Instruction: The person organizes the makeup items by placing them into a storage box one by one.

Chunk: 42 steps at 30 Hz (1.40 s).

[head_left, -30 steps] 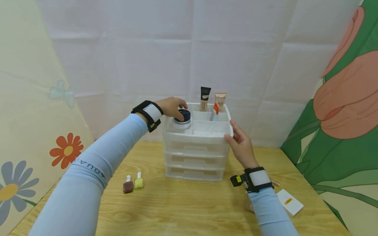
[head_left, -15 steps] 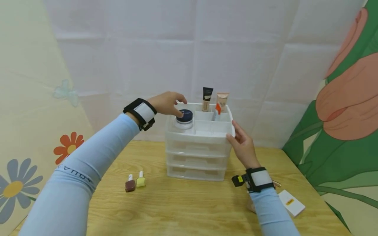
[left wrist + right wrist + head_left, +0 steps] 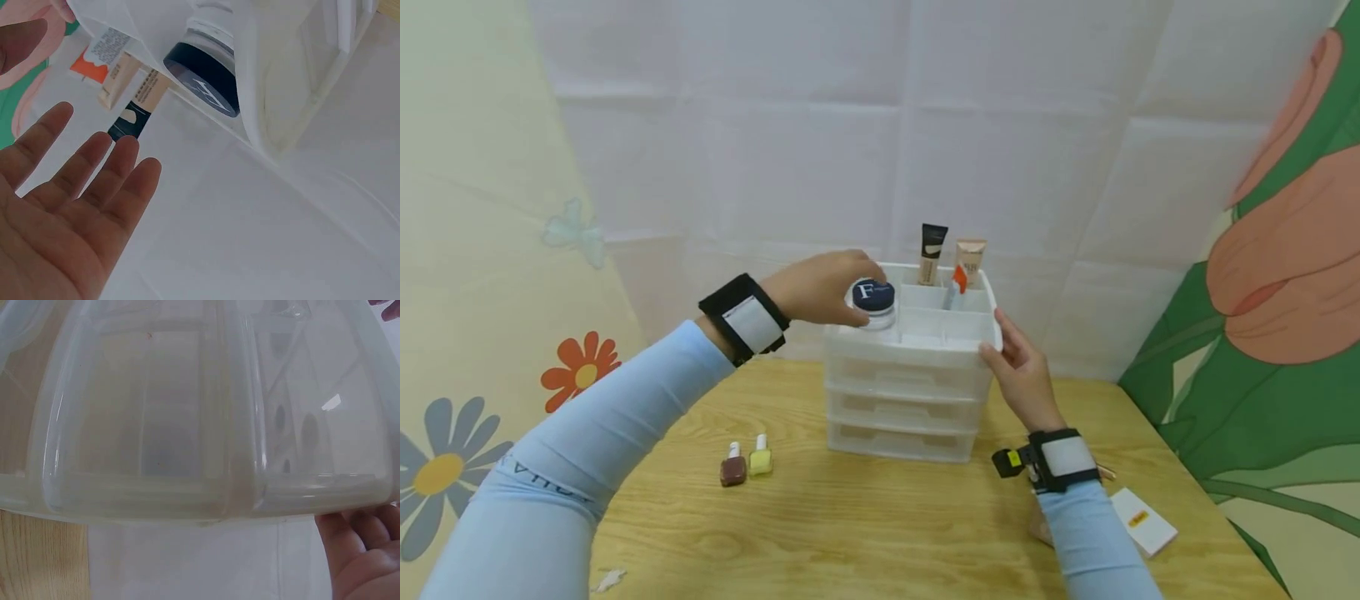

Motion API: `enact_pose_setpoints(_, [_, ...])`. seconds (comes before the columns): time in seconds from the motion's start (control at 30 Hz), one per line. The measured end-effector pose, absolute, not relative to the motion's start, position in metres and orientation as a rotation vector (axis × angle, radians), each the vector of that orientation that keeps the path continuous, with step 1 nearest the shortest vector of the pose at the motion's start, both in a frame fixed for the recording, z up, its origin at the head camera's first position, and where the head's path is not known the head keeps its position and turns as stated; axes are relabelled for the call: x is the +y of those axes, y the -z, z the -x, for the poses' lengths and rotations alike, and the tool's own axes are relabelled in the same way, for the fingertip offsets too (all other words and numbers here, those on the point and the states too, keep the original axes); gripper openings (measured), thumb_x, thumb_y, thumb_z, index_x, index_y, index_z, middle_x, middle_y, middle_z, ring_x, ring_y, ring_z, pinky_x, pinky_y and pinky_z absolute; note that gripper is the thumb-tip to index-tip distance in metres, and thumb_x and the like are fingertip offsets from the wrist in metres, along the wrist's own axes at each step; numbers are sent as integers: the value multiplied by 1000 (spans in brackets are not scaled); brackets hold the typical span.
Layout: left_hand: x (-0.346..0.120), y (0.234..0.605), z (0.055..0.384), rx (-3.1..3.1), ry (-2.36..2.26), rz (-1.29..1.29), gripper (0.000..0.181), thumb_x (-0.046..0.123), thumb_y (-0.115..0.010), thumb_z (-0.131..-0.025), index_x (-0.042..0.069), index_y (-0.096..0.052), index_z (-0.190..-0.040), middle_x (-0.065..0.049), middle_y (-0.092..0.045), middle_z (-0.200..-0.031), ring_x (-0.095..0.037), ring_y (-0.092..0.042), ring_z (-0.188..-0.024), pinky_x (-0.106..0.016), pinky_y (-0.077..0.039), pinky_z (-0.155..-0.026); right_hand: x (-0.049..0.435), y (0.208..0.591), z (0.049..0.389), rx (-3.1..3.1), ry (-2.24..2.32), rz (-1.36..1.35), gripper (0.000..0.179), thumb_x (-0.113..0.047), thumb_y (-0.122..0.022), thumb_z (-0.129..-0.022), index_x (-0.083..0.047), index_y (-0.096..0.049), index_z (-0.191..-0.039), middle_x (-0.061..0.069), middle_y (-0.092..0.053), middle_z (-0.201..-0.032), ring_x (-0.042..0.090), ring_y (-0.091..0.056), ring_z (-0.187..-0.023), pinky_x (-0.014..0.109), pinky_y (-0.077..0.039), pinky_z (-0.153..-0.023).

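Observation:
A white drawer organizer with a divided top tray stands on the table. In its left compartment sits a jar with a navy lid marked F. My left hand is at the jar's left side in the head view; in the left wrist view, its loosely spread fingers are apart from the jar lid. My right hand holds the organizer's right front corner, thumb in front and fingers along the side. A black-capped tube, a beige tube and an orange-tipped tube stand in the tray.
Brown and yellow nail polish bottles stand on the table at left. A white box lies at right, near the right forearm. A small white object is at the lower left. A white cloth hangs behind.
My left hand has come off the top of the jar lid to its left side, leaving the F in sight. My right hand keeps its hold on the organizer. The view has shifted slightly.

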<state>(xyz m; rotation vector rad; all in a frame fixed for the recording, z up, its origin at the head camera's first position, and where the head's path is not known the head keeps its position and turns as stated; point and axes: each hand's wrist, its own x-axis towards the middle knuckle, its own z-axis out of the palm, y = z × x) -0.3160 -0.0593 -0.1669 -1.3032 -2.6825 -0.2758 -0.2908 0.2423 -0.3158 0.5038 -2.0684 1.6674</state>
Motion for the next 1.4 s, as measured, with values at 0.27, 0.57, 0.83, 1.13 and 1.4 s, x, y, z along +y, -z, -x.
enact_pose_setpoints(0.27, [-54,191,292,-2611,295,1394,54,20,-78,-82,3,-58,-129,-12,-55,-128,-28,-55,-115,-36,-46,-96,247,316,288,-2072,-1664,-502,59,-12,-55,-99,-8,-29,-152,24,-42,-144,38,-46,-125,14,-45,-90])
enact_pose_setpoints(0.57, [-44,228,272,-2395,273,1500,50,22,-80,-78,6,-62,-122,-8,-58,-119,-21,-56,-108,-32,-48,-91,251,315,285,-2073,-1641,-494,59,-13,-55,-99,-7,-29,-152,24,-40,-145,38,-45,-127,15,-45,-91])
enact_pose_setpoints(0.83, [-31,266,271,-2126,207,1546,48,22,-82,-74,5,-63,-116,-6,-62,-107,-19,-59,-93,-31,-50,-81,252,313,281,-2063,-1642,-482,59,-10,-55,-99,-6,-30,-151,24,-42,-144,37,-47,-124,16,-46,-90])
enact_pose_setpoints(1.13, [-14,301,278,-1911,125,1383,39,12,-78,-71,7,-66,-108,-6,-60,-102,-22,-58,-92,-33,-50,-76,253,313,280,-2075,-1636,-482,59,-12,-56,-99,-7,-29,-152,23,-40,-146,37,-46,-127,17,-45,-92])
enact_pose_setpoints(1.4, [0,311,290,-1777,-29,1257,20,8,-60,-83,8,-68,-102,-6,-63,-101,-21,-60,-93,-30,-51,-79,252,312,279,-2072,-1647,-477,59,-11,-56,-99,-7,-29,-152,22,-40,-146,36,-46,-127,17,-45,-92])
